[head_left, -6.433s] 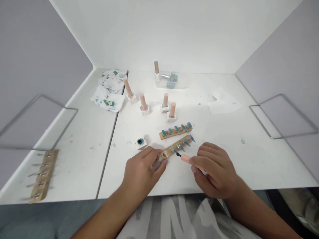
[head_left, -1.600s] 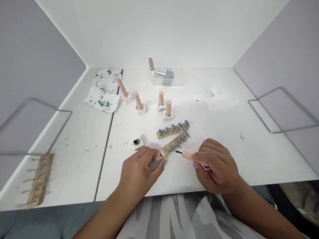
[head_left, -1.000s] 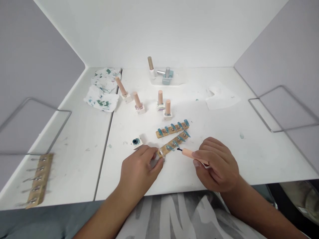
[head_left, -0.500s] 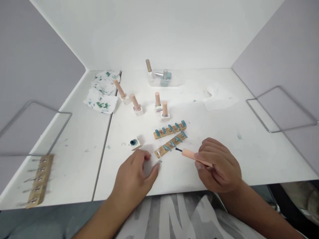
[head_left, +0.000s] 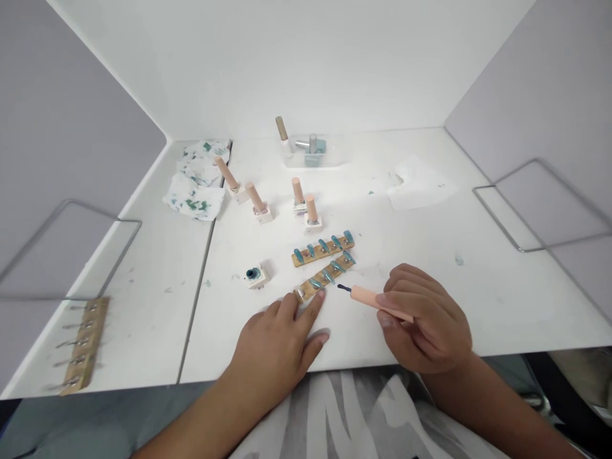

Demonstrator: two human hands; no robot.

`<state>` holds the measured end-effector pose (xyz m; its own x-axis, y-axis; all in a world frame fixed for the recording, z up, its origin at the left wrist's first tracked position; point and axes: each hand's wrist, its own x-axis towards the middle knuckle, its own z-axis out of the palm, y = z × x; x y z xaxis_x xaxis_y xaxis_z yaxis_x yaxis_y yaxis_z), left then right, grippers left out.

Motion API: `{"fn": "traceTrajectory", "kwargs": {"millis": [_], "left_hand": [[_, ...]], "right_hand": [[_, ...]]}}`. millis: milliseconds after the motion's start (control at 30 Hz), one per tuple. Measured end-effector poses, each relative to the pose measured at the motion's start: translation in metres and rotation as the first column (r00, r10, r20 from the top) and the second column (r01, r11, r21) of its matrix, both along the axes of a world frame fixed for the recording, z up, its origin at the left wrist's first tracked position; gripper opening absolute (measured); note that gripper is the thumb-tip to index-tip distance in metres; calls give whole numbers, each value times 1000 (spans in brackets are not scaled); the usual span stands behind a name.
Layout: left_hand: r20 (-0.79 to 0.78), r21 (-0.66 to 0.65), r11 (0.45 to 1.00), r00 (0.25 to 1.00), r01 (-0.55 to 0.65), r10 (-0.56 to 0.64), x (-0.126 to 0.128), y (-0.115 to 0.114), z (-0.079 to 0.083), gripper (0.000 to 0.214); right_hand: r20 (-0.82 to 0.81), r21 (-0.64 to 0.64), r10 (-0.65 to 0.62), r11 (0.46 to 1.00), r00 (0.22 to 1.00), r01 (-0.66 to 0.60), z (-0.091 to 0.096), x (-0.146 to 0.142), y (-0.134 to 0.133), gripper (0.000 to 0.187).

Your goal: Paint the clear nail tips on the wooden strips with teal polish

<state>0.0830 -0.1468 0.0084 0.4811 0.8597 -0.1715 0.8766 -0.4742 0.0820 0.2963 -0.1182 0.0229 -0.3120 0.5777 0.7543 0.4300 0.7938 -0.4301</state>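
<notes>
Pinched in my right hand (head_left: 425, 319) is a nail polish brush (head_left: 366, 297) with a peach handle; its dark tip points left, just right of the nearer wooden strip. My left hand (head_left: 282, 338) has its fingers apart, the index fingertip at the lower edge of that nearer strip (head_left: 329, 273), which carries teal false nails and a clear one at its left end. Behind it lies a second wooden strip (head_left: 315, 252) with several teal false nails. The uncapped polish bottle (head_left: 261, 278), dark teal at its mouth, stands left of the strips.
Several peach-capped polish bottles (head_left: 313, 220) stand farther back. Stained tissues (head_left: 194, 197) lie at the back left, a white tissue (head_left: 421, 191) at the right. A clear tray (head_left: 329, 156) holds more bottles. Another wooden strip (head_left: 88, 347) sits left; wire frames (head_left: 521, 248) flank the table.
My left hand has moved right and forward, its index finger stretching out to the nearer strip. My right hand stays almost in place with the brush. The view has shifted slightly.
</notes>
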Motion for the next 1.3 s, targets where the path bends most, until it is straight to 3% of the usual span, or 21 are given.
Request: {"fn": "traceTrajectory", "kwargs": {"millis": [567, 1300], "left_hand": [[-30, 16, 1000, 1000, -9, 10, -2, 4, 0, 53], [37, -65, 996, 997, 65, -63, -12, 15, 3, 58]], "right_hand": [[17, -10, 4, 1000, 1000, -3, 4, 0, 1, 30], [37, -72, 7, 997, 999, -4, 0, -1, 2, 29]]}}
